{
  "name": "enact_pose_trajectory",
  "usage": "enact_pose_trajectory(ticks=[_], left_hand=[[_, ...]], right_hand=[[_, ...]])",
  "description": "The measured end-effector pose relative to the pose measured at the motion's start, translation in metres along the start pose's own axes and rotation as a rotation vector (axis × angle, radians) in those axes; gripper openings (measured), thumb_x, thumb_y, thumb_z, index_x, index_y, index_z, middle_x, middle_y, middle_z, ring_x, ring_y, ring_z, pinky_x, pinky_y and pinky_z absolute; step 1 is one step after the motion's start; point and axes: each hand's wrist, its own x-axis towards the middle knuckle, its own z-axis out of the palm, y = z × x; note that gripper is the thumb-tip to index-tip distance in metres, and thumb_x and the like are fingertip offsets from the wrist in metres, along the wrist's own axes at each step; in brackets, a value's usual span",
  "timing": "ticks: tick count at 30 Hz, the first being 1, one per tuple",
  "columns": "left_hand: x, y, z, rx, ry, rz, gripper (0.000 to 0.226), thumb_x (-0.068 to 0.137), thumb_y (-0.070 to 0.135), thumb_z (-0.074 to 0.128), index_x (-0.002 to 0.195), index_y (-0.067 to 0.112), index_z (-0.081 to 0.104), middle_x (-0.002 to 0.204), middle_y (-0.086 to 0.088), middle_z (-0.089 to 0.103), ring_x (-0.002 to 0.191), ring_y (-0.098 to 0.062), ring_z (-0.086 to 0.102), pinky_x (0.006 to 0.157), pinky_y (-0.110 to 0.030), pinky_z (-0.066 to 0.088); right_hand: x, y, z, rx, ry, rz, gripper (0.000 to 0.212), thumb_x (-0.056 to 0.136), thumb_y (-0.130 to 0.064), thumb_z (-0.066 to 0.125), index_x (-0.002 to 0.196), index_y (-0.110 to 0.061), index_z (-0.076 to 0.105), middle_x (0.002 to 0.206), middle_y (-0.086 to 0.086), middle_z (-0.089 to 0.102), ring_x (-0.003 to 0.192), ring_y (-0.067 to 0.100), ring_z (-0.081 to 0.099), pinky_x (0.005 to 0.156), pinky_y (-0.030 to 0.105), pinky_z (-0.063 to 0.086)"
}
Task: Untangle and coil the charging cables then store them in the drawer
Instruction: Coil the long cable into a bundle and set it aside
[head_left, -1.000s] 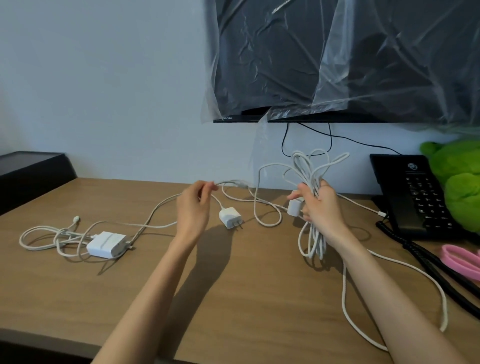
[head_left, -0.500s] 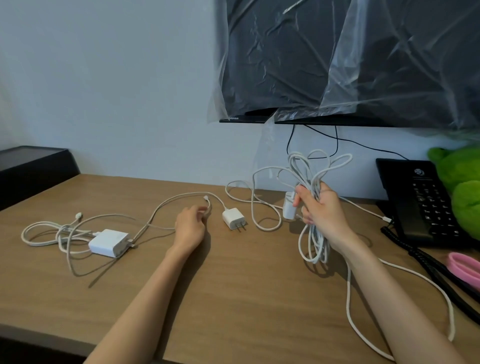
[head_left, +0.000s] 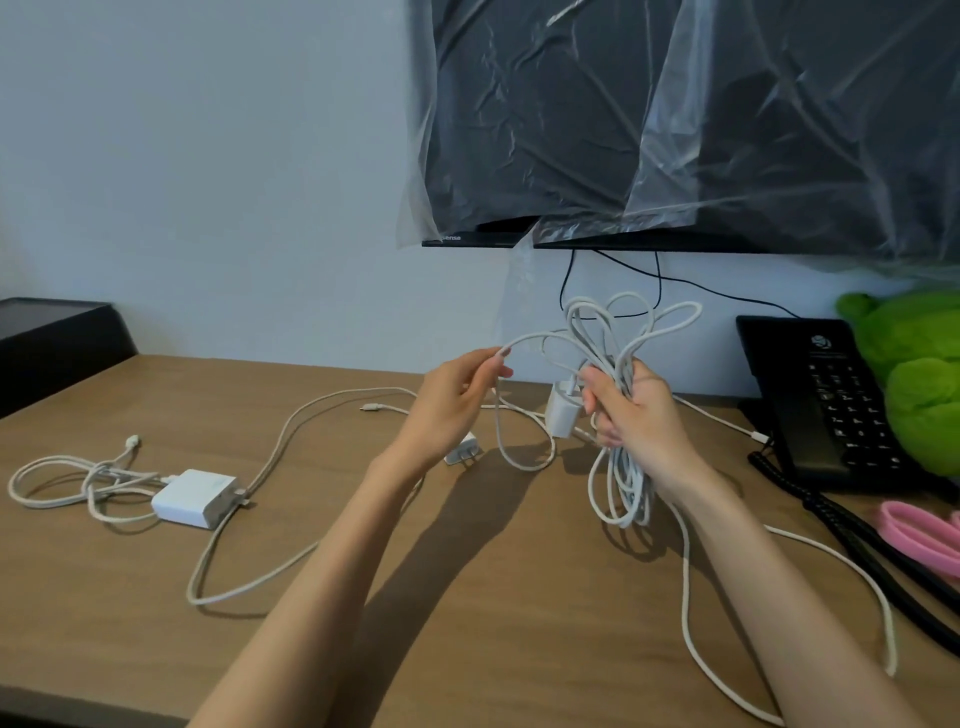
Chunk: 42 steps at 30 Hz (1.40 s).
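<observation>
My right hand (head_left: 636, 415) grips a bunch of white cable loops (head_left: 621, 338) above the wooden desk (head_left: 467, 597), with a small white charger plug (head_left: 561, 413) hanging beside the fingers. My left hand (head_left: 457, 405) pinches a strand of the same white cable (head_left: 524, 340) between thumb and fingers, just left of the bunch. A second small plug (head_left: 465, 454) lies on the desk, partly hidden under my left hand. At the far left lies a white power brick (head_left: 195, 498) with tangled cable (head_left: 67, 478). A long loose cable (head_left: 249, 519) curves across the desk. No drawer is in view.
A black desk phone (head_left: 815, 395) with a coiled cord (head_left: 862, 545) stands at the right, beside a green plush toy (head_left: 919, 374) and a pink object (head_left: 919, 535). A plastic-wrapped screen (head_left: 675, 119) hangs on the wall. A black box (head_left: 52, 338) sits at the far left.
My left hand has lifted off the desk and moved right, taking hold of a cable strand near the bunch. The right hand keeps its grip on the loops.
</observation>
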Motion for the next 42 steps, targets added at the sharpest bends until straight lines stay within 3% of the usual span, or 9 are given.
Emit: enact_pose_trajectory(ticks=[3,5,13,18,23,27,30,37,42], left_hand=[[0.0,0.002,0.004,-0.176,0.049,-0.068,0.022,0.095,0.021,0.053,0.101,0.012,0.072,0.086,-0.001,0.071,0.078,-0.012,0.067,0.074,-0.024,0.056],[0.0,0.007,0.007,-0.318,0.025,-0.118,0.019,0.093,0.016,0.056,0.094,0.006,0.073,0.079,-0.004,0.07,0.07,-0.013,0.066,0.069,-0.023,0.057],[-0.003,0.014,0.016,-0.671,-0.04,-0.345,0.02,0.088,0.007,0.062,0.107,0.002,0.065,0.078,-0.013,0.072,0.065,-0.016,0.068,0.066,-0.022,0.057],[-0.007,0.01,0.015,-0.551,-0.067,-0.4,0.013,0.086,0.01,0.066,0.098,0.009,0.061,0.077,-0.01,0.073,0.059,-0.012,0.066,0.058,-0.02,0.051],[-0.011,0.007,0.012,-0.393,-0.005,-0.379,0.017,0.083,0.018,0.07,0.097,0.008,0.07,0.081,-0.005,0.074,0.06,-0.003,0.056,0.049,-0.008,0.037],[-0.013,0.004,0.014,-0.362,0.019,-0.338,0.017,0.078,0.018,0.076,0.091,0.007,0.074,0.088,-0.005,0.075,0.078,-0.003,0.067,0.067,-0.007,0.049],[-0.014,0.002,0.015,-0.333,0.025,-0.335,0.017,0.075,0.021,0.078,0.088,0.01,0.076,0.086,0.002,0.075,0.08,-0.002,0.068,0.067,-0.008,0.048],[-0.017,0.01,0.018,-0.351,0.045,-0.292,0.016,0.078,0.02,0.076,0.091,0.011,0.076,0.084,0.005,0.074,0.081,0.002,0.068,0.067,-0.007,0.047],[-0.016,0.012,0.022,-0.301,0.151,-0.279,0.009,0.076,0.025,0.077,0.083,0.02,0.076,0.08,0.006,0.075,0.084,-0.009,0.07,0.08,-0.025,0.055]], right_hand=[[0.003,0.003,-0.006,-0.013,0.04,-0.005,0.018,0.1,-0.02,0.046,0.087,-0.008,0.048,0.068,0.011,0.046,0.044,0.012,0.033,0.04,0.017,0.032],[0.005,0.004,-0.008,-0.017,0.067,-0.01,0.018,0.1,-0.019,0.046,0.087,-0.007,0.047,0.065,0.005,0.046,0.042,0.01,0.033,0.04,0.017,0.031],[0.005,0.009,-0.006,-0.124,0.039,-0.003,0.02,0.099,-0.026,0.049,0.101,-0.006,0.05,0.056,-0.001,0.035,0.044,0.012,0.033,0.044,0.023,0.031],[0.0,0.005,0.004,-0.166,-0.064,0.023,0.013,0.097,-0.022,0.052,0.101,-0.01,0.054,0.052,-0.011,0.047,0.043,-0.001,0.044,0.049,0.014,0.043],[-0.002,0.009,0.009,-0.341,-0.13,0.016,0.015,0.096,-0.033,0.053,0.104,-0.021,0.057,0.056,-0.011,0.049,0.049,0.002,0.047,0.061,0.033,0.044],[-0.004,0.008,0.012,-0.397,-0.158,0.037,0.022,0.097,-0.034,0.051,0.108,-0.016,0.056,0.064,-0.001,0.05,0.057,0.012,0.049,0.064,0.037,0.046],[-0.005,0.009,0.013,-0.429,-0.162,0.033,0.017,0.098,-0.032,0.05,0.109,-0.02,0.054,0.071,-0.01,0.048,0.063,0.004,0.048,0.062,0.022,0.043],[-0.003,0.012,0.012,-0.565,-0.163,-0.001,0.034,0.097,-0.032,0.051,0.127,-0.016,0.053,0.116,0.004,0.052,0.109,0.015,0.05,0.088,0.024,0.037],[-0.003,0.007,0.009,-0.538,-0.213,0.005,0.018,0.099,-0.028,0.049,0.112,-0.019,0.056,0.085,-0.01,0.06,0.082,0.0,0.054,0.067,0.008,0.038]])
